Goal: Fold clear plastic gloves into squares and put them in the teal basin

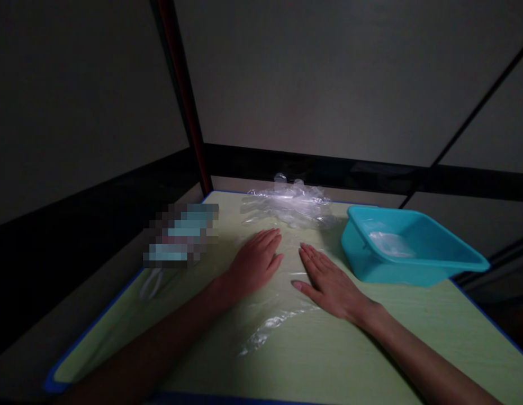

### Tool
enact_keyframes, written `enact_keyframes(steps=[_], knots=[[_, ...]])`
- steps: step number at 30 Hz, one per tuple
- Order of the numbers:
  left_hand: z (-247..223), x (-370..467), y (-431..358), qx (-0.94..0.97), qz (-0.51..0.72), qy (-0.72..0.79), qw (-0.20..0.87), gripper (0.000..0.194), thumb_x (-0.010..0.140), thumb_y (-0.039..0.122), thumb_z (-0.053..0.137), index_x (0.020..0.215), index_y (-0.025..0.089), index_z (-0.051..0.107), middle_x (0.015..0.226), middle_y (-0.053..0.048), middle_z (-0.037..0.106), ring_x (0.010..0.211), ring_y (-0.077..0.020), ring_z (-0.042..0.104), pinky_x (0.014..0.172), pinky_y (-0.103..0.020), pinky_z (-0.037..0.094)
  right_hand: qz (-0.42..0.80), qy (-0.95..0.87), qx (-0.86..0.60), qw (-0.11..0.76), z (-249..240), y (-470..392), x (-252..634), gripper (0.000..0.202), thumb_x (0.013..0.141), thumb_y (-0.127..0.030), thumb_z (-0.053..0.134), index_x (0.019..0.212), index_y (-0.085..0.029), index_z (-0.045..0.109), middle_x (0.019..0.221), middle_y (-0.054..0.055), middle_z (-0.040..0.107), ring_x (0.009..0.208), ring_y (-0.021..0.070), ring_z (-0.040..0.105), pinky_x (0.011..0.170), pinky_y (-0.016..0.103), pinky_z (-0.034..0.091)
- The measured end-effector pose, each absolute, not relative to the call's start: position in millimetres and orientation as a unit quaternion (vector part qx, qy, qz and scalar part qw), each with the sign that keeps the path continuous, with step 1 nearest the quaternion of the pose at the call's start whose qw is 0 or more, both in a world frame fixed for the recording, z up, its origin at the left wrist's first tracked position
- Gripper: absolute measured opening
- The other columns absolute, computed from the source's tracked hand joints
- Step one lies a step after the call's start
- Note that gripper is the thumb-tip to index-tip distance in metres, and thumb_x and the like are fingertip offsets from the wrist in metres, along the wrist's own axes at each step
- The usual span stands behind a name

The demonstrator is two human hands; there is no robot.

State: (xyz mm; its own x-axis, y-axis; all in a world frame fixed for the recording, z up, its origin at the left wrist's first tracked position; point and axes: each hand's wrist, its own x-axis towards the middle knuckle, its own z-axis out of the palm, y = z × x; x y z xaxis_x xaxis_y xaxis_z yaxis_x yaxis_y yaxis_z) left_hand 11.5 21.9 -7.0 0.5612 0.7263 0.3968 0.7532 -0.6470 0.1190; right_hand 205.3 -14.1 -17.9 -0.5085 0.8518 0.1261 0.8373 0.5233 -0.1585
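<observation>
A thin, clear plastic piece (270, 326) lies spread on the table, its creased edge shining toward me; most of its outline is too faint to follow. My left hand (255, 264) rests palm down over its left side, fingers stretched out. Flat on the right side is my right hand (327, 281), fingers extended and thumb apart. Neither hand grips anything. Just beyond my fingertips sits a loose pile of clear disposable plastic gloves (291, 205), with rounded finger ends showing at the back.
A turquoise plastic basin (396, 273) stands at the right, with clear plastic inside it. At the left is a blurred-out object (181, 233) with a pale loop (150, 284). The pale green table (211, 365) has a blue edge and meets walls behind and at left.
</observation>
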Motion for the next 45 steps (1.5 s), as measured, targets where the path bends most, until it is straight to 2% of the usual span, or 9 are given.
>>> enact_keyframes(steps=[4,10,15,23,28,31,34,36,45], knots=[[-5,22,-8,-0.893,-0.165,-0.419,-0.018,0.041,0.084,0.026,0.035,0.119,0.006,0.040,0.126,-0.014,0.042,0.117,-0.0195,0.036,0.099,-0.030,0.028,0.030,-0.866,-0.492,0.087,-18,-13,207,0.073,0.082,-0.057,0.024,0.131,-0.002,0.022,0.137,0.016,0.017,0.126,0.0233,0.015,0.102,0.038,0.019],[-18,17,-38,-0.926,-0.091,-0.366,-0.027,0.056,0.083,0.035,0.039,0.129,0.006,0.024,0.137,-0.014,0.022,0.126,-0.0202,0.015,0.103,-0.033,0.017,0.018,-0.870,-0.482,0.105,-26,-10,210,0.071,0.082,-0.056,0.025,0.131,-0.005,0.023,0.137,0.015,0.018,0.126,0.0233,0.015,0.102,0.038,0.021],[-16,3,-44,-0.929,-0.075,-0.360,-0.041,0.059,0.083,0.038,0.038,0.131,0.008,0.019,0.139,-0.013,0.013,0.128,-0.0195,0.007,0.104,-0.034,0.014,0.016,-0.870,-0.481,0.103,-26,-10,210,0.072,0.082,-0.056,0.025,0.131,-0.004,0.023,0.137,0.015,0.018,0.125,0.0236,0.015,0.102,0.038,0.020],[-8,-20,-63,-0.922,-0.065,-0.373,-0.078,0.070,0.079,0.039,0.044,0.133,0.012,0.008,0.140,-0.011,0.007,0.128,-0.0212,0.007,0.103,-0.039,0.016,0.036,-0.872,-0.473,0.122,-26,-9,210,0.072,0.081,-0.057,0.027,0.132,-0.006,0.021,0.137,0.015,0.017,0.125,0.0240,0.015,0.102,0.039,0.020],[-5,-30,-68,-0.921,-0.140,-0.356,-0.073,0.071,0.080,0.035,0.042,0.134,0.014,0.002,0.140,-0.010,0.009,0.127,-0.0241,0.011,0.102,-0.042,0.018,0.095,-0.872,-0.455,0.154,-13,-11,217,0.068,0.083,-0.051,0.030,0.134,-0.009,0.014,0.138,0.015,0.015,0.126,0.0226,0.014,0.101,0.041,0.021],[-5,-32,-69,-0.916,-0.179,-0.352,-0.066,0.066,0.080,0.029,0.041,0.133,0.017,0.005,0.139,-0.008,0.016,0.126,-0.0234,0.017,0.101,-0.042,0.021,0.097,-0.903,-0.375,0.184,3,-16,219,0.058,0.083,-0.046,0.039,0.130,-0.016,0.026,0.137,0.011,0.024,0.125,0.0218,0.019,0.100,0.042,0.024],[-8,-32,-69,-0.921,-0.186,-0.335,-0.067,0.062,0.078,0.025,0.043,0.132,0.019,0.014,0.137,-0.008,0.023,0.125,-0.0228,0.021,0.101,-0.043,0.023,0.090,-0.939,-0.279,0.178,16,-24,218,0.035,0.082,-0.039,0.045,0.109,-0.019,0.051,0.121,0.007,0.046,0.116,0.0195,0.035,0.094,0.037,0.033],[-9,-32,-68,-0.928,-0.185,-0.315,-0.072,0.059,0.076,0.023,0.044,0.129,0.019,0.020,0.136,-0.008,0.026,0.124,-0.0227,0.022,0.101,-0.044,0.022,0.088,-0.954,-0.241,0.156,19,-29,216,0.025,0.083,-0.035,0.045,0.096,-0.018,0.057,0.105,0.006,0.055,0.103,0.0174,0.045,0.086,0.034,0.039],[-7,-32,-67,-0.933,-0.160,-0.301,-0.117,0.060,0.077,0.025,0.046,0.130,0.020,0.018,0.136,-0.006,0.027,0.124,-0.0197,0.024,0.102,-0.038,0.024,-0.006,-0.964,-0.244,0.100,15,-37,206,0.020,0.084,-0.018,0.040,0.074,-0.016,0.057,0.075,0.003,0.056,0.073,0.0147,0.048,0.066,0.028,0.040]])
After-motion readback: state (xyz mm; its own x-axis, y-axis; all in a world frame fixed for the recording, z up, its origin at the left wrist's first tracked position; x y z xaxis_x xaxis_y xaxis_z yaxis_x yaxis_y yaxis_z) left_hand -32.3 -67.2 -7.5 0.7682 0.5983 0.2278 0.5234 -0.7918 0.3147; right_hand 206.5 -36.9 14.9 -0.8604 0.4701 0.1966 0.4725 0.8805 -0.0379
